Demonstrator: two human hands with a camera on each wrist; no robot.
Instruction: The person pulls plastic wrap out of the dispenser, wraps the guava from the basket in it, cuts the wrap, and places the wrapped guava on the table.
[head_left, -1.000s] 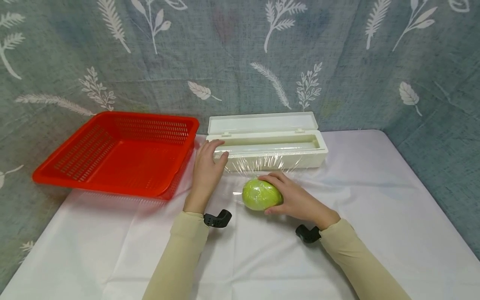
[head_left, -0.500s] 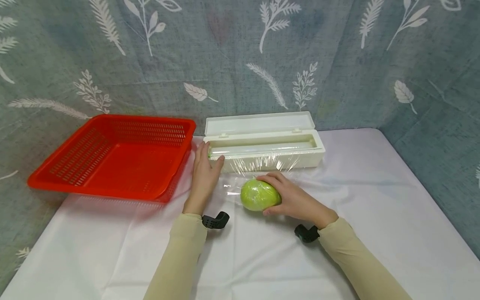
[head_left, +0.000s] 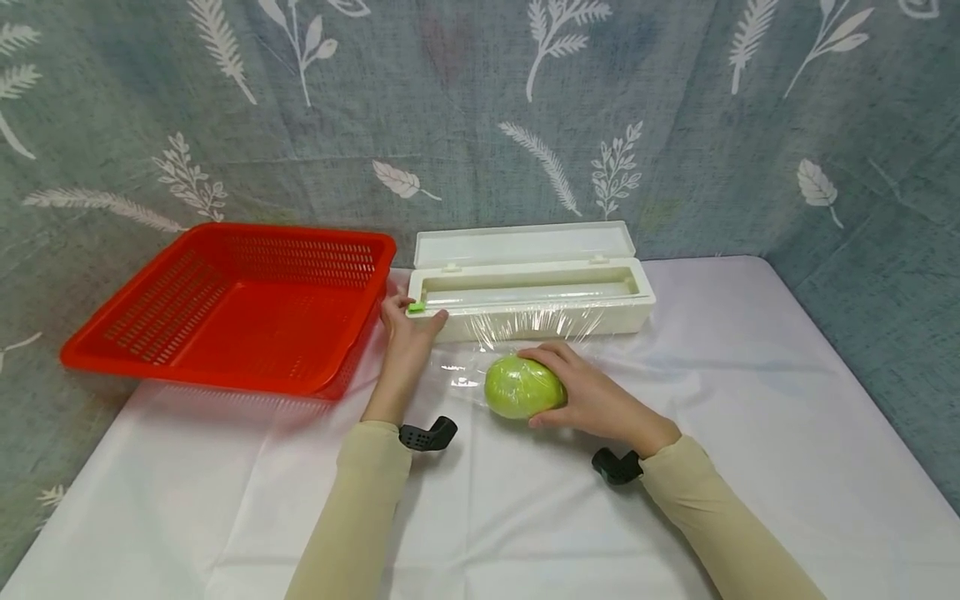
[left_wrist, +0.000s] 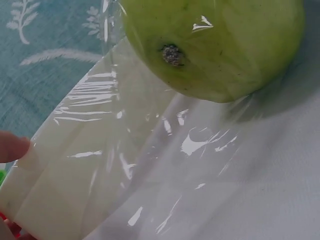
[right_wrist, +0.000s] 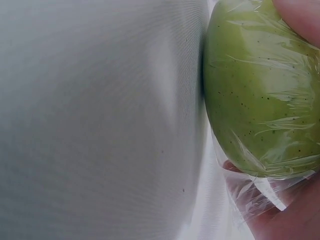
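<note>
A round green fruit [head_left: 517,387] rests on the white cloth, wrapped in clear cling film. My right hand [head_left: 592,398] grips it from the right side; in the right wrist view the film lies creased over its speckled skin. More cling film [head_left: 459,367] stretches from the fruit back to a long white cling film box [head_left: 628,320]. This box stands with its lid up and a film roll [head_left: 536,293] inside. At its left end my left hand [head_left: 405,354] holds the box, thumb on the front, fingers by a green slider [head_left: 417,307]. The left wrist view shows the thumb [left_wrist: 12,146] on the box edge.
A red plastic basket [head_left: 225,379] stands to the left, close beside my left hand. Behind the table [head_left: 750,417] hangs a grey-green curtain [head_left: 465,125] with white leaf prints. The box lid [head_left: 525,243] leans up near that curtain.
My left hand has come down from above the box's left corner to grip that end, and the green slider now shows. The right hand still holds the wrapped fruit in place.
</note>
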